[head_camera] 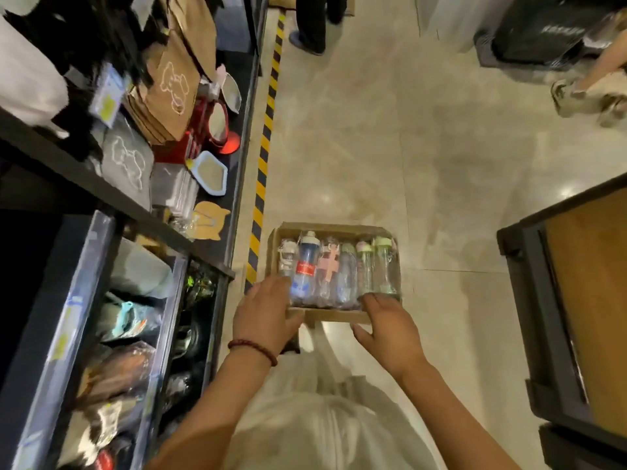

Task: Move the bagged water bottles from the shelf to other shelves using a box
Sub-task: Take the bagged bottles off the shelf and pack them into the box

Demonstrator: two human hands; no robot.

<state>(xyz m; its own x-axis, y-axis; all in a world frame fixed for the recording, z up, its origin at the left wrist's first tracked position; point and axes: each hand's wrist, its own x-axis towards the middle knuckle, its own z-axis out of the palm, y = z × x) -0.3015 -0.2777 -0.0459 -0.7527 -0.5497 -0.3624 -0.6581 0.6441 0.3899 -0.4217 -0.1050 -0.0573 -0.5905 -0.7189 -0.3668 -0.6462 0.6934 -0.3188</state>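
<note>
Left hand grips the box at its near-left corner, fingers curled over the rim, thumb against the near wall. It wears a bead bracelet. Right hand is on the near-right corner, fingers bent over the edge by the green bottles; how the thumb sits is hard to tell. Both hands carry the box in front of the body, above the floor, in the aisle.

Box is shallow brown cardboard, open top, at 12 o'clock from the hands. Inside: a row of bagged bottles lying flat, side by side, touching. About six: white-capped one at left, blue one, pink one, clear one, two green-capped at right. Long axes run 12 to 6 o'clock, caps toward 12, bases toward the hands. The box's long side runs 9 to 3.

Progress, judged: loading looks done, box seems full across. This looks like the carry stage. Left to do: reach the target shelf, unload, place the bottles.

Shelf at 9 o'clock holds bags, mirrors and wrapped goods. Striped floor tape runs along its foot. Another dark unit stands at 3 o'clock. Other people's legs at 12 and 2, well apart.
</note>
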